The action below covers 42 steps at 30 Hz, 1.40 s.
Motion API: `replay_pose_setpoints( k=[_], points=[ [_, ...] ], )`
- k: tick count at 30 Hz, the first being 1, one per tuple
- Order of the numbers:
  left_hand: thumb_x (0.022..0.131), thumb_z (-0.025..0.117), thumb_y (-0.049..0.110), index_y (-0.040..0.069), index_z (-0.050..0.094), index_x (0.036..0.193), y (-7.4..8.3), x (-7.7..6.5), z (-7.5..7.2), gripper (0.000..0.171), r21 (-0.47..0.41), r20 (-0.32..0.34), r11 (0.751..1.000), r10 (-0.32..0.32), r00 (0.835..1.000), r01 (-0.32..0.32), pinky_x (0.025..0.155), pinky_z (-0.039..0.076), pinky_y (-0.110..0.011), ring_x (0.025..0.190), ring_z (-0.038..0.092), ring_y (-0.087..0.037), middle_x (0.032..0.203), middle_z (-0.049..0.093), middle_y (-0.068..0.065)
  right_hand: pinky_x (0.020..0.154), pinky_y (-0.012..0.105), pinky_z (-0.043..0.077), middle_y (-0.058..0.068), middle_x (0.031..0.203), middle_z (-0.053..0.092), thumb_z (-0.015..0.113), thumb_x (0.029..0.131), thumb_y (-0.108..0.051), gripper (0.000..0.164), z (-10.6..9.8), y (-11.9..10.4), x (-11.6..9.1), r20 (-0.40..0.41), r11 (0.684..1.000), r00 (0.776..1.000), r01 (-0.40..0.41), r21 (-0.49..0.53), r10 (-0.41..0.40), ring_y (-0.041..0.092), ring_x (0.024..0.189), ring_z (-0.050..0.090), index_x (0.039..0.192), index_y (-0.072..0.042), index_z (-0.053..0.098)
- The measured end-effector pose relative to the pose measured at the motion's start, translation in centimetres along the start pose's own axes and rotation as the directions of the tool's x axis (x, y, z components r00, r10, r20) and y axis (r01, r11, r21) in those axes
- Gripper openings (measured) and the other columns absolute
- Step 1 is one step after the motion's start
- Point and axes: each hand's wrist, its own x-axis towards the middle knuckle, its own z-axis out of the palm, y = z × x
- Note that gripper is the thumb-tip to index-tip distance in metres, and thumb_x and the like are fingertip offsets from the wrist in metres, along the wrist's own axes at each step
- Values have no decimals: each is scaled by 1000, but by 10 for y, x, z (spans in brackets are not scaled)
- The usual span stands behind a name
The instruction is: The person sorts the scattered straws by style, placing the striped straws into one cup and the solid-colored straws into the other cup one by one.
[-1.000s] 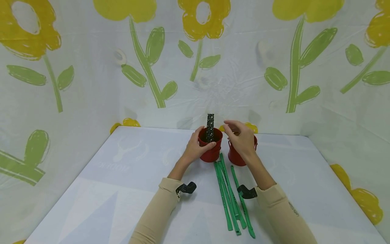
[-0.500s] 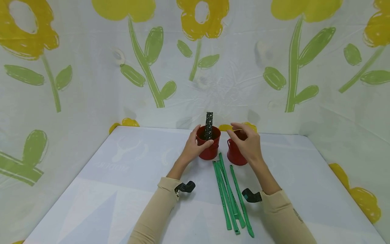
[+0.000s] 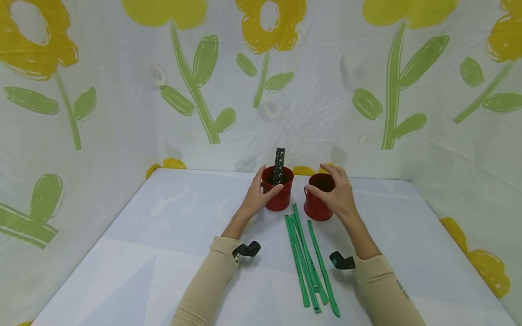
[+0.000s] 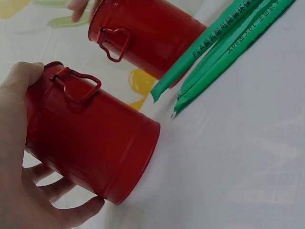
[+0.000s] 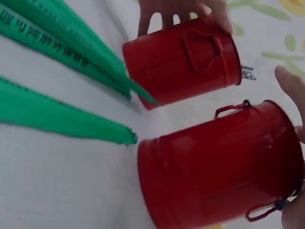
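My left hand [image 3: 258, 195] grips a red metal bucket [image 4: 95, 131], thumb at its rim and fingers round its side. Black, white-speckled sticks [image 3: 279, 165] stand up out of this bucket; their lower ends are hidden inside. To the right, a second red bucket [image 5: 224, 167] with wire handles stands on the table. My right hand [image 3: 338, 194] is spread round its rim, thumb apart from the fingers. In the right wrist view the thumb [image 5: 289, 88] is clear of the rim, while fingers [image 5: 294, 212] are by the handle on the far side.
Several straws in green printed wrappers [image 3: 303, 258] lie on the white table [image 3: 171, 253], in front of and between the buckets. One wrapped straw [image 3: 323, 269] lies a little apart on the right. A flower-print curtain [image 3: 310, 108] hangs behind the table.
My right hand has moved right, from between the buckets to round the right bucket's rim, its thumb and fingers opening wider. The left hand and its bucket have shifted slightly away from me.
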Motion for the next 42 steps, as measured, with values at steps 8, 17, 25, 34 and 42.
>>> replay_pose_setpoints(
  k=[8,17,25,34,42],
  points=[
    [85,63,60,27,15,157,5,-1,-6,94,72,8,997,-23,1000,23,106,46,-53,138,40,-29,156,34,-4,96,59,51,16,152,37,81,74,-48,98,1,14,-1,74,993,992,-100,-58,104,36,131,43,152,-16,32],
    [85,64,60,25,15,158,9,-1,-11,94,105,36,994,-47,998,43,110,42,-54,141,39,-29,156,33,-6,96,57,52,16,147,45,81,73,-52,106,2,21,-4,94,989,987,-124,-78,131,35,132,45,155,-14,26],
    [84,60,66,17,17,158,22,-2,-18,98,258,66,966,-43,997,25,109,42,-56,141,41,-30,155,36,-10,98,57,50,18,150,43,78,71,-62,122,-2,24,-4,130,970,963,-221,-103,234,38,135,43,159,-15,7],
    [89,60,58,17,39,150,47,-10,-22,78,460,49,885,57,997,-73,102,49,-54,132,47,-32,149,42,-14,94,55,53,15,145,48,80,73,-56,105,-2,23,-1,138,971,962,-225,-85,236,35,131,47,153,-13,27],
    [92,65,43,12,60,129,68,-19,-11,49,533,-80,830,244,966,-166,85,58,-40,110,59,-24,127,59,-10,94,54,54,15,143,49,80,73,-54,102,-1,24,-2,139,975,966,-212,-71,220,35,130,48,151,-11,30]
  ],
)
